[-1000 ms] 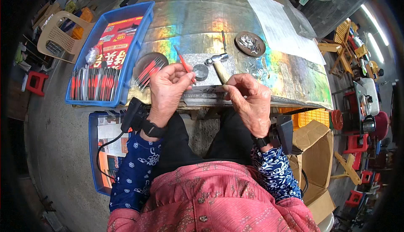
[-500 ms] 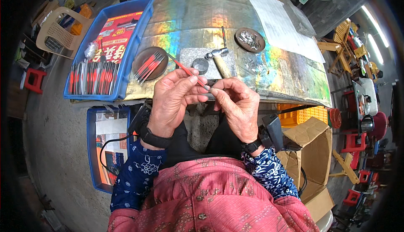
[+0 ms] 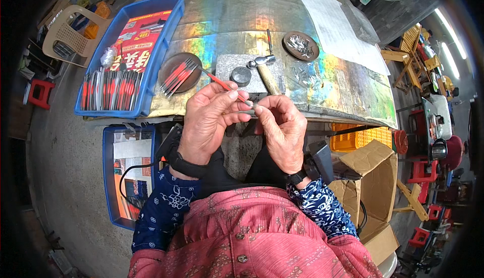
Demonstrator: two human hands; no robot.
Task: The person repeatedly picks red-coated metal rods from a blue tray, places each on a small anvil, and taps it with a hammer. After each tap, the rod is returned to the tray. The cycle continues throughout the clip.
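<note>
Lining the left of the table (image 3: 237, 23), a blue tray (image 3: 111, 113) sits beside a dish (image 3: 190, 82) of red rods (image 3: 177, 76); the left hand (image 3: 205, 121) pinches one slim red rod (image 3: 219, 81), a hammer (image 3: 267, 80) lies beyond, and the right hand (image 3: 282, 131) presses fingertips together at the rod's near end, its hold unclear.

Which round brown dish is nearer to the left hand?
The left dish, beside the blue tray: it holds red sticks, near the left hand; the right dish, with silvery bits, lies farther.

Head-worn fisheye view, steeply downward.
</note>
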